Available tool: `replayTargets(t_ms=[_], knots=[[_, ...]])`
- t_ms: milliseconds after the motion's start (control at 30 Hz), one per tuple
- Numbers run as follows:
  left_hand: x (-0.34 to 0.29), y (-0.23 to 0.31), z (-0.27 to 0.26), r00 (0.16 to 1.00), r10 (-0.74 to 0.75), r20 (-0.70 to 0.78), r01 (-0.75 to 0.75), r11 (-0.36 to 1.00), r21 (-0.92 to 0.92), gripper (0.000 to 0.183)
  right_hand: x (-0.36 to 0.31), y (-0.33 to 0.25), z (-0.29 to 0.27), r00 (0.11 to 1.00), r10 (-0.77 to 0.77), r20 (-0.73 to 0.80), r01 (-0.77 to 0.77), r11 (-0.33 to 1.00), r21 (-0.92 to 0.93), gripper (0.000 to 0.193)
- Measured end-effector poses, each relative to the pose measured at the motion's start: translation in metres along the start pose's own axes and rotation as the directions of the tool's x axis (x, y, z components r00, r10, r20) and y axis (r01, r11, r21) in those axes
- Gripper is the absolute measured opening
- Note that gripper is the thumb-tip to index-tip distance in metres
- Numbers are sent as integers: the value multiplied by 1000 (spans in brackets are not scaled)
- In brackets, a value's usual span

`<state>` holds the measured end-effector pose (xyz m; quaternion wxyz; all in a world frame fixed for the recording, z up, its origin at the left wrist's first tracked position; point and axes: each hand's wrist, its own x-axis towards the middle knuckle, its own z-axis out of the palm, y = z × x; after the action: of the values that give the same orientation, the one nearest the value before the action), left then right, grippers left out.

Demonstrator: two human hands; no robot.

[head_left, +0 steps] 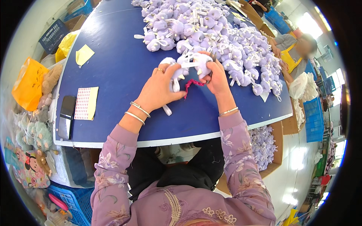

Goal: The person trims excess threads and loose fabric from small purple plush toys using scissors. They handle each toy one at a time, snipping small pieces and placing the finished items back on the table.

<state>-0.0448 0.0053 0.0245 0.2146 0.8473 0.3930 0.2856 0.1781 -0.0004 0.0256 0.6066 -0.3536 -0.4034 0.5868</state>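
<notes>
My left hand (160,86) is closed on a small lavender plush toy (177,75) with a white strap. Beside it, my right hand (217,77) grips another lavender plush toy (203,64), its fingers bent around the side. A dark pointed tool (213,56) sticks up by the right fingers; its kind is not clear. Below and between the hands, a twisted magenta cord (193,82) runs over the blue tabletop (124,56). A big heap of similar plush toys (222,37), many with white loops, lies just beyond my hands.
On the table's left are a phone (67,116), a sticker sheet (86,103) and a yellow paper (84,55). An orange bag (29,83) and blue crates (71,201) stand beyond the left edge. A carton of plush toys (264,147) sits lower right; another person (292,54) works at right.
</notes>
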Motion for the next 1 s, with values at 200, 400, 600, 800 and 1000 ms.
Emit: replayTargets(t_ms=[200, 400, 600, 800, 1000], knots=[[-16, 14, 1, 987, -88, 135, 55, 971, 232, 70, -2, 5, 4, 997, 66, 49, -62, 995, -76, 44], [-10, 15, 4, 982, -91, 167, 84, 995, 54, 61, -5, 6, 6, 986, 95, 139, -94, 996, -15, 29], [-3, 9, -3, 951, -187, 245, 293, 795, -531, 43, -7, 13, 15, 991, 100, 91, -96, 994, -50, 21], [3, -2, 8, 972, -236, 9, 189, 750, -634, 33, -6, 19, 26, 991, 127, 44, -120, 985, -126, 23], [4, -3, 3, 955, -293, 46, 247, 702, -668, 32, -4, 18, 24, 994, 107, 24, -105, 993, -59, 18]])
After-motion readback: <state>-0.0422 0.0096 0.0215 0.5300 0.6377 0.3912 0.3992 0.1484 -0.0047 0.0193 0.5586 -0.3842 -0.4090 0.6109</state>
